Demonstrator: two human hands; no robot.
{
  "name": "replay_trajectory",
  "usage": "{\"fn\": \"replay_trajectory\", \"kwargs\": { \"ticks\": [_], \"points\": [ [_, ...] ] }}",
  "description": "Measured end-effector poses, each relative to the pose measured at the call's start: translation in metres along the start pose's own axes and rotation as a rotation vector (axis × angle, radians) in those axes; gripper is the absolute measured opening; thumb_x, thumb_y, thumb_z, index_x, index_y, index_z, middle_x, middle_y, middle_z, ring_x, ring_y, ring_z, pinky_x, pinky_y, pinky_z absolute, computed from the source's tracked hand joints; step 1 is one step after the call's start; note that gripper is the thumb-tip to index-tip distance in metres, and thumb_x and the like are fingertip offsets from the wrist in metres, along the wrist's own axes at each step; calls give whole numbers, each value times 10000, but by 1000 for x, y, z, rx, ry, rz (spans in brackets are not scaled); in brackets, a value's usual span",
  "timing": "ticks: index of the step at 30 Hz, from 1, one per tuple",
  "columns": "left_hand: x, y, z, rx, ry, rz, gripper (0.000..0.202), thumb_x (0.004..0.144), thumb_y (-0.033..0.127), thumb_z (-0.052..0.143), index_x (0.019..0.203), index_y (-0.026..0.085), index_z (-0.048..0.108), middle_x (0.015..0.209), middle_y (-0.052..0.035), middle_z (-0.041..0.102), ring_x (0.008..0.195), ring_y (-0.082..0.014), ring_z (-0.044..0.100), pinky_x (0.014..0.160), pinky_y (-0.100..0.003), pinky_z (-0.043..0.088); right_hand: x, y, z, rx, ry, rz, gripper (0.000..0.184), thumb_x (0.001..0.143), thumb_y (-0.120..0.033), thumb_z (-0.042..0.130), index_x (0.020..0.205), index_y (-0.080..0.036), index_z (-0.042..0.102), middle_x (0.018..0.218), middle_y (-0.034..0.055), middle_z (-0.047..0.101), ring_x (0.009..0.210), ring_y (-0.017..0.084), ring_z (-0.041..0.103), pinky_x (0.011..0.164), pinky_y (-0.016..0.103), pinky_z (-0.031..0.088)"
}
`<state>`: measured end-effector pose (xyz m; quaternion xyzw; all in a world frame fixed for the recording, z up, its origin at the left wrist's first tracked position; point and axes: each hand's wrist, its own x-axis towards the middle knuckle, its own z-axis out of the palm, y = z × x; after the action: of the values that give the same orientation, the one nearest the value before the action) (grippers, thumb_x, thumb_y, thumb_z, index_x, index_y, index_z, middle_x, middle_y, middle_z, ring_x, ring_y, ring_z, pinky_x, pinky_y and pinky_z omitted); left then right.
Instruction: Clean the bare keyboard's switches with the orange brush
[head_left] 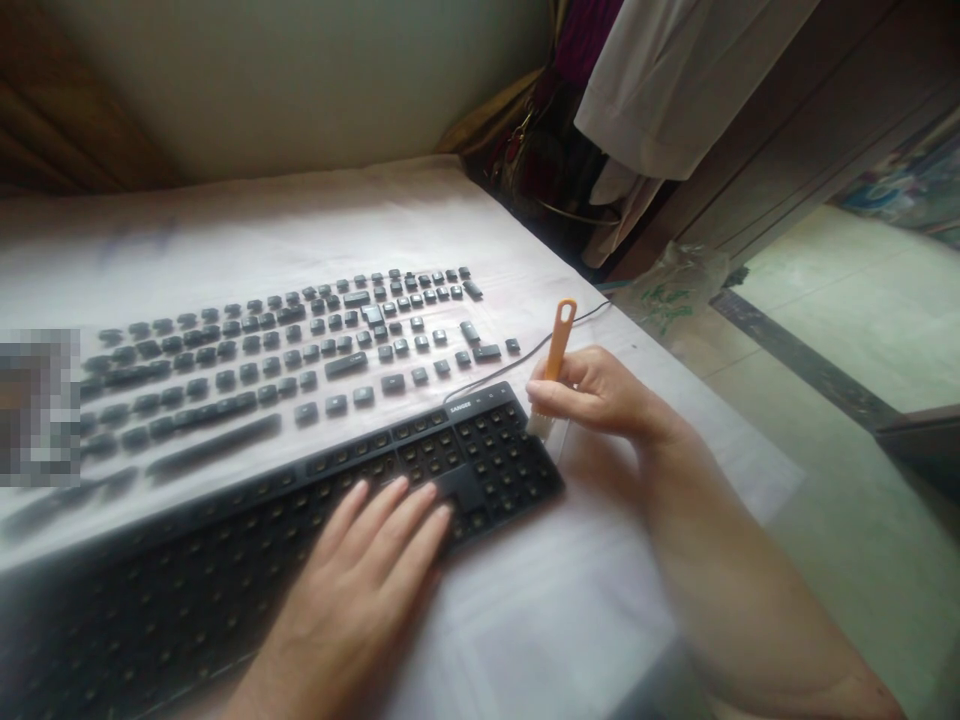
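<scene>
A black keyboard (300,510) with its keycaps off lies across the white-covered surface. My left hand (360,580) rests flat on it, fingers stretched out over the bare key sockets. In my right hand (600,392) is a small brush (561,335) with an orange handle, held upright. Its pale bristles meet the keyboard's right end, near the number pad. Behind the keyboard, the loose black keycaps (346,364) are laid out in rows. The near left part of the keyboard is blurred.
A thin black cable (525,355) runs from the keyboard's back toward the right edge of the white cloth (360,220). Light-coloured clothes (675,80) hang at the back right. A clear plastic bag (675,285) lies beyond the edge, above the tiled floor (862,300).
</scene>
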<state>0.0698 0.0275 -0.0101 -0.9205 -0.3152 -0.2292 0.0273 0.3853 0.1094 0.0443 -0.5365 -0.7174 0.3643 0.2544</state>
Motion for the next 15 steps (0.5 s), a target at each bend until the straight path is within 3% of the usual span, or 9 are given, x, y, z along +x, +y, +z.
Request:
{"fn": "replay_trajectory", "kwargs": {
  "ticks": [7,12,15],
  "points": [
    [0,-3,-2,20,-12,42,341,1026,277,500,1314,195,664,1386,-54,680,1327,-230,588,1264,-414,235,4,2,6,-31,-99,-29,301,878,-350,579,633,-177,609,575,11,598,547,139,532,527,261,381],
    [0,-4,-2,17,-6,46,339,1021,264,508,1313,185,660,1389,-57,677,1319,-237,592,1265,-416,230,2,-2,5,120,-152,-25,314,888,-357,583,625,-184,582,571,1,550,537,131,493,519,271,376],
    [0,-4,-2,16,-10,42,342,1018,256,512,1321,189,656,1392,-58,675,1332,-236,583,1266,-418,229,0,-2,4,209,-112,-34,290,902,-354,600,666,-186,599,582,1,553,554,131,489,528,273,386]
  ]
}}
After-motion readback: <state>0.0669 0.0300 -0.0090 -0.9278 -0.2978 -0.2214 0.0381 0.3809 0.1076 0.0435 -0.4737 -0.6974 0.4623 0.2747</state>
